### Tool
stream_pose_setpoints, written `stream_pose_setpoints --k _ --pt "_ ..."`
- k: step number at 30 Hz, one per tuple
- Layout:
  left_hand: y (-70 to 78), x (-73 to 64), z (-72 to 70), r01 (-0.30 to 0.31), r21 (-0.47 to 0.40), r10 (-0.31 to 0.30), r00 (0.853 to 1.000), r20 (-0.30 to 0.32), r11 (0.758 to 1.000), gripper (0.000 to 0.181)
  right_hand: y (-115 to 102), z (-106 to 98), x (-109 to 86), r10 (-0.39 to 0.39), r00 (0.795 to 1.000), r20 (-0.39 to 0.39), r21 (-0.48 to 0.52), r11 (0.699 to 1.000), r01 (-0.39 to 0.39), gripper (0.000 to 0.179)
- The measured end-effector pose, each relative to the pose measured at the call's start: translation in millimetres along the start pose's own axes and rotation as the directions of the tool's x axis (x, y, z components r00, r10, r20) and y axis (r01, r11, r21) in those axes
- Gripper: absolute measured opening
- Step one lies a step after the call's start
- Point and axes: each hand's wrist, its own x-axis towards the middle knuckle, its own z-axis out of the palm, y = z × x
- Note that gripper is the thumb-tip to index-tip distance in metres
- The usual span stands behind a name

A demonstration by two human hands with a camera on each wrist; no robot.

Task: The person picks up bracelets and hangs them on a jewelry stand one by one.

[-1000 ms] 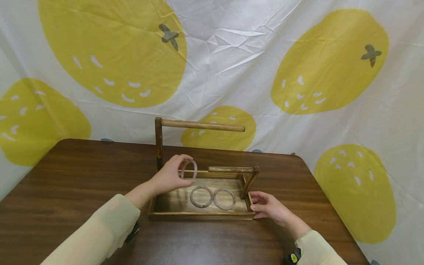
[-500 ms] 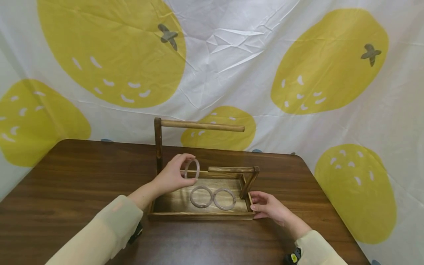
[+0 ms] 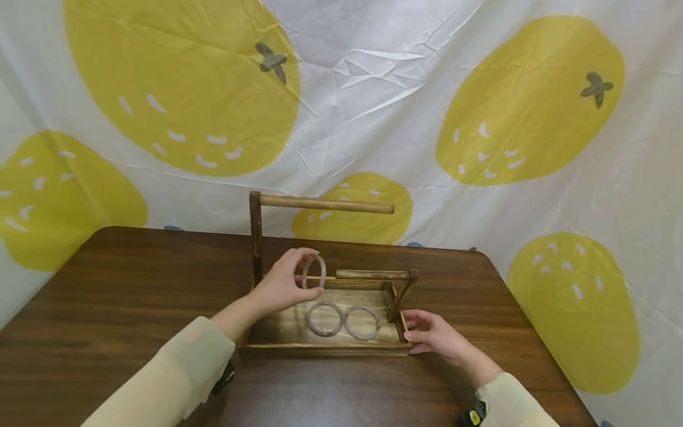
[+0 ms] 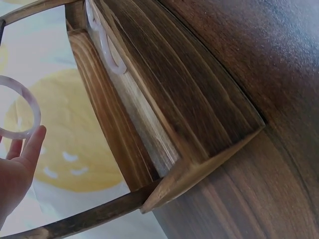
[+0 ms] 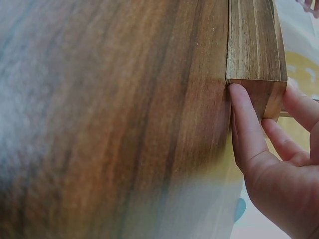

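In the head view my left hand (image 3: 283,281) pinches a pale, translucent bangle (image 3: 323,274) upright between thumb and fingers, above a wooden tray stand (image 3: 325,350). The bangle is left of the free end of the stand's short bar (image 3: 370,274). Two more bangles lie flat and side by side inside the tray, the left bangle (image 3: 324,335) close against the right bangle (image 3: 363,338). My right hand (image 3: 434,338) holds the tray's right end wall, its fingertips at the wall's edges in the right wrist view.
A longer bar (image 3: 325,203) reaches rightward from a tall post (image 3: 256,237) at the stand's left, higher than the short bar. The stand rests on a dark wooden table (image 3: 160,279). Behind hangs a white cloth (image 3: 373,118) with yellow fruit prints.
My left hand has moved a little to the right with the bangle, closer to the short bar's free end. The right hand and the two lying bangles have stayed put.
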Motion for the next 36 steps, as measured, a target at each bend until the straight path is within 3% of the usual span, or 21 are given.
stream_pose_setpoints --k 36 --pt "13.1 13.4 27.7 -0.037 -0.111 0.037 0.999 -0.006 0.993 0.063 -1 1 -0.4 -0.003 1.0 -0.002 -0.01 1.0 0.003 0.065"
